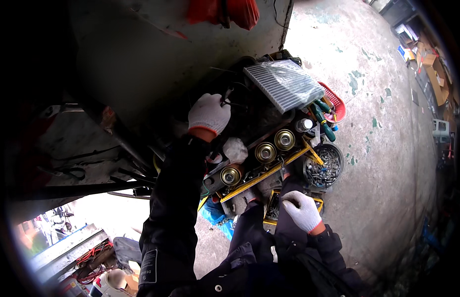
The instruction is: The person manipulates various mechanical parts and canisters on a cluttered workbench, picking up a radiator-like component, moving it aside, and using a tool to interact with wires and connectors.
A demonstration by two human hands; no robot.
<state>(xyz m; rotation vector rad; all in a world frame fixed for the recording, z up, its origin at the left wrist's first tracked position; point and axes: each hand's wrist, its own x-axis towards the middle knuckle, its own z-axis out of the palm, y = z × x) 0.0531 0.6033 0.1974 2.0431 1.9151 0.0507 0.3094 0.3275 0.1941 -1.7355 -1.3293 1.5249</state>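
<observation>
My left hand (pixel 208 115), in a white knit glove with an orange cuff, reaches over the far left part of a cluttered cart. Its fingers are closed on a thin dark tool (pixel 226 99); deep shadow hides its kind. Just nearer me sits a crumpled whitish lump (pixel 235 150), with a round can (pixel 231 175) below it. Two more cans, one brass-coloured (pixel 265 152) and one beside it (pixel 284 140), stand along the cart's yellow edge (pixel 259 181). My right hand (pixel 303 212), gloved alike, rests by my right thigh with its fingers curled and nothing visible in them.
A clear ribbed plastic organiser (pixel 285 85) lies atop the cart's far end. Beside it are green-handled screwdrivers (pixel 321 119), a red basket (pixel 337 101) and a small bottle (pixel 303 125). A tub of bolts (pixel 325 166) stands right. Dark bars (pixel 116 138) cross at left.
</observation>
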